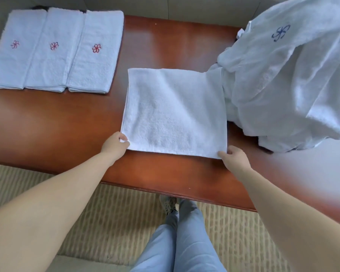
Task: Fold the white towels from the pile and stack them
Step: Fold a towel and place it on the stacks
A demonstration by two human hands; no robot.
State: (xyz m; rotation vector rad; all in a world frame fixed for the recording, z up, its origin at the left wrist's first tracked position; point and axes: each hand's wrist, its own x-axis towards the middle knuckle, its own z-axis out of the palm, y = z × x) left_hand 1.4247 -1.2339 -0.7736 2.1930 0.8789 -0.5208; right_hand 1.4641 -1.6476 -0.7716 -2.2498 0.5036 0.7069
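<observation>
Here a white towel (175, 112) lies spread flat on the reddish-brown table (71, 122), reaching toward the near edge, around the middle of the table's width. The left hand (114, 144) pinches the towel's near left corner, thumb on top and fingers curled at the edge. The right hand (234, 157) grips the near right corner in the same way, its thumb pressed on the cloth. Both forearms are bare and stretch in from the near side.

At the far left corner of the table three folded towels (53, 52) lie side by side, touching one another, each with a small red flower mark facing up; their far ends reach past the table's far edge. Along the right edge sits the pile of unfolded white towels (283, 85), loosely heaped, with a blue flower mark showing on top. The pile's near left part touches or overlaps the far right corner of the spread towel.

Below the near edge, legs in light blue trousers (185, 242) and one shoe (168, 205) stand on a beige patterned carpet (116, 213).
</observation>
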